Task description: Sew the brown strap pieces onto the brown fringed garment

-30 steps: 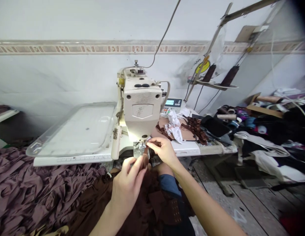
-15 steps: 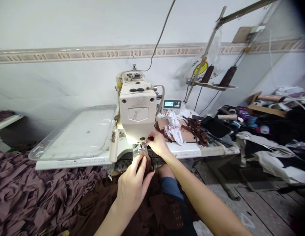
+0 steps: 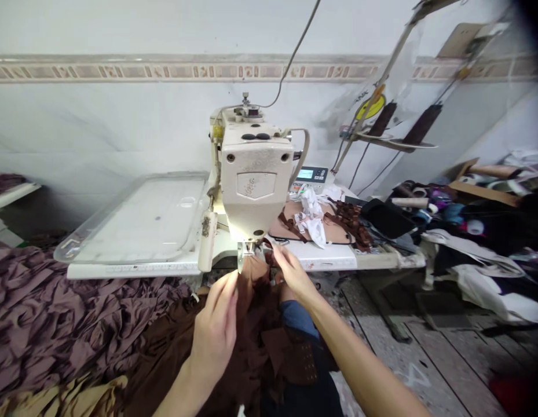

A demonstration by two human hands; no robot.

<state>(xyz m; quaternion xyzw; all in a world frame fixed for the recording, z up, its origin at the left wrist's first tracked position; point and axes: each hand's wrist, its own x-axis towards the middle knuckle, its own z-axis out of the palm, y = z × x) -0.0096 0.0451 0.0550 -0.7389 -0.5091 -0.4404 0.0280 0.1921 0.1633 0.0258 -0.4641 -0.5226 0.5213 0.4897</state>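
A cream sewing machine (image 3: 256, 174) faces me, its lamp lit above the presser foot (image 3: 248, 249). Brown fabric (image 3: 251, 275) runs from under the foot down over my lap, looking lighter where the lamp strikes it. My left hand (image 3: 216, 321) has its fingers closed on the fabric's left edge, just in front of the foot. To the right of the foot, my right hand (image 3: 295, 275) pinches a dark brown strip (image 3: 267, 248) at its fingertips. Part of that strip is hidden behind the fingers and the machine head.
A clear plastic lid (image 3: 138, 220) lies on the table's left side. White and brown scraps (image 3: 311, 214) sit to the right, by a control panel (image 3: 311, 175). Thread cones (image 3: 384, 119) stand behind. Mauve fabric (image 3: 77, 324) is heaped at left; rolls and cloth (image 3: 451, 214) crowd the right.
My left hand has moved down and left from the foot, uncovering more brown fabric. My right hand has shifted slightly right and down, with the dark strip now visible. The view has tilted down slightly.
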